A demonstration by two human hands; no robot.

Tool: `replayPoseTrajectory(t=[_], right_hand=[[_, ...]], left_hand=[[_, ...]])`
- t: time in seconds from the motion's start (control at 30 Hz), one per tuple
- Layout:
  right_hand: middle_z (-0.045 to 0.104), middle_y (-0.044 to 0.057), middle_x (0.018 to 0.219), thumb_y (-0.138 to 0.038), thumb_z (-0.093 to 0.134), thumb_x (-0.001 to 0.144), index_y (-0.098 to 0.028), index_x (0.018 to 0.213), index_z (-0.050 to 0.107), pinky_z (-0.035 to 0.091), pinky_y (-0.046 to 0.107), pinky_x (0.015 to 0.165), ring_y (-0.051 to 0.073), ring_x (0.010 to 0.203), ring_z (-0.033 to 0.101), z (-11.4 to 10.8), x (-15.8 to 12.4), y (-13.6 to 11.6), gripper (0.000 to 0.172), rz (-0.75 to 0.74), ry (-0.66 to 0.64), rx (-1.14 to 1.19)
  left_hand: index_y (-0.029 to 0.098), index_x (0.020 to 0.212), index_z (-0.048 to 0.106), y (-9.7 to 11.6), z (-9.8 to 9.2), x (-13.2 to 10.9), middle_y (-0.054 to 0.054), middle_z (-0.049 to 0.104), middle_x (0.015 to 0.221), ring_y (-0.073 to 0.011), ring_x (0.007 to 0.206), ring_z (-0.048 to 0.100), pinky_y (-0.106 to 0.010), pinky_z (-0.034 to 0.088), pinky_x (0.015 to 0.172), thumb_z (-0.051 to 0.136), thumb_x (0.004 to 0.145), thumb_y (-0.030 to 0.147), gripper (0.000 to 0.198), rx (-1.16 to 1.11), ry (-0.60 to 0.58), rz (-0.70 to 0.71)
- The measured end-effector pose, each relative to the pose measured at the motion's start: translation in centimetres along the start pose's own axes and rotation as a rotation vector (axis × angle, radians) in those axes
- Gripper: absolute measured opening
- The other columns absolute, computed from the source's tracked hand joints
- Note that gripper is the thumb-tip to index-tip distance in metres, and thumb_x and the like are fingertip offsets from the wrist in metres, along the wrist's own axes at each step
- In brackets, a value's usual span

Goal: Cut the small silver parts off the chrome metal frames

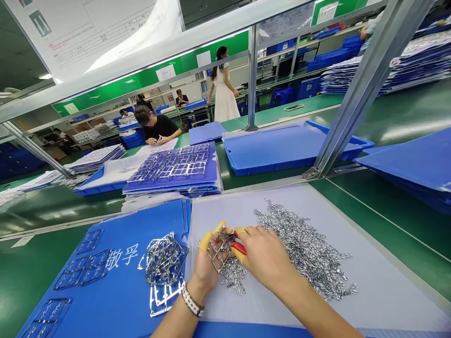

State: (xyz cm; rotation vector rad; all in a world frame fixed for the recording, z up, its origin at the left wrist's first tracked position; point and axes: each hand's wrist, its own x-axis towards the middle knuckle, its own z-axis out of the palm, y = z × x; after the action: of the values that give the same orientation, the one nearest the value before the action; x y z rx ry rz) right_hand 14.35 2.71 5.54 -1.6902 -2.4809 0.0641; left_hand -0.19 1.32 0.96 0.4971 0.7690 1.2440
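One frame [219, 249], metal, openwork, is tilted above the white sheet [225, 209]. Left hand [206, 266]: curled, gripping the frame by its edge. Right hand [262, 246]: thumb and fingertips drawn together at the frame; cannot tell whether anything is pinched. Judged light, fairly stiff, slick, thin bars liable to bend; best hold, outer rim. Loose pieces [306, 251] lie right; frame pile [165, 258] left, on blue sheet [105, 300] lettered 敬孚 in white. Notice [102, 35] overhead: print illegible.
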Motion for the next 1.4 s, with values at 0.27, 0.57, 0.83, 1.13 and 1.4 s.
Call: replayPoseTrajectory(t=[0.27, 0.57, 0.83, 1.13, 1.4], right_hand=[[0.067, 0.009, 0.093, -0.03, 0.056, 0.087, -0.02, 0.103, 0.064, 0.039, 0.037, 0.074, 0.027, 0.09, 0.061, -0.2, 0.0, -0.3, 0.02, -0.013, 0.021, -0.026], [0.067, 0.008, 0.086, -0.029, 0.058, 0.085, -0.02, 0.101, 0.064, 0.038, 0.034, 0.068, 0.025, 0.084, 0.062, 0.0, -0.1, 0.2, 0.019, -0.02, 0.009, -0.01], [0.066, 0.008, 0.093, -0.029, 0.059, 0.085, -0.02, 0.105, 0.064, 0.034, 0.038, 0.074, 0.027, 0.091, 0.057, 1.2, -2.5, 1.1, 0.023, 0.019, 0.003, -0.02], [0.066, 0.009, 0.097, -0.032, 0.053, 0.088, -0.019, 0.108, 0.062, 0.033, 0.038, 0.075, 0.027, 0.093, 0.056, 1.9, -2.0, 0.3, 0.025, 0.015, 0.016, 0.001], [0.065, 0.009, 0.092, -0.031, 0.055, 0.086, -0.018, 0.1, 0.062, 0.035, 0.039, 0.075, 0.028, 0.091, 0.057, 1.8, -1.7, -0.4, 0.021, 0.024, -0.013, -0.01]], left_hand=[[0.019, 0.116, 0.067, -0.1, 0.1, -0.1, -0.011, 0.068, 0.11, -0.0291, 0.112, 0.056, -0.038, 0.047, 0.089, 0.055, 0.084, 0.045, 0.043, 0.005, 0.027, 0.02], [0.018, 0.111, 0.069, -0.2, -0.4, 0.1, -0.011, 0.067, 0.114, -0.0294, 0.113, 0.055, -0.036, 0.046, 0.089, 0.056, 0.084, 0.043, 0.038, 0.007, 0.035, 0.023], [0.014, 0.117, 0.062, 0.8, -0.5, 0.2, -0.017, 0.06, 0.123, -0.0317, 0.108, 0.058, -0.046, 0.049, 0.082, 0.044, 0.089, 0.047, 0.047, -0.203, -0.042, -0.104], [0.015, 0.119, 0.062, 0.4, -0.4, 0.1, -0.016, 0.061, 0.124, -0.0311, 0.112, 0.056, -0.04, 0.049, 0.081, 0.045, 0.088, 0.047, 0.048, -0.179, -0.015, -0.078], [0.017, 0.113, 0.066, 0.1, -0.4, 0.1, -0.012, 0.063, 0.12, -0.029, 0.112, 0.056, -0.035, 0.049, 0.08, 0.047, 0.087, 0.048, 0.045, -0.114, 0.041, -0.024]])
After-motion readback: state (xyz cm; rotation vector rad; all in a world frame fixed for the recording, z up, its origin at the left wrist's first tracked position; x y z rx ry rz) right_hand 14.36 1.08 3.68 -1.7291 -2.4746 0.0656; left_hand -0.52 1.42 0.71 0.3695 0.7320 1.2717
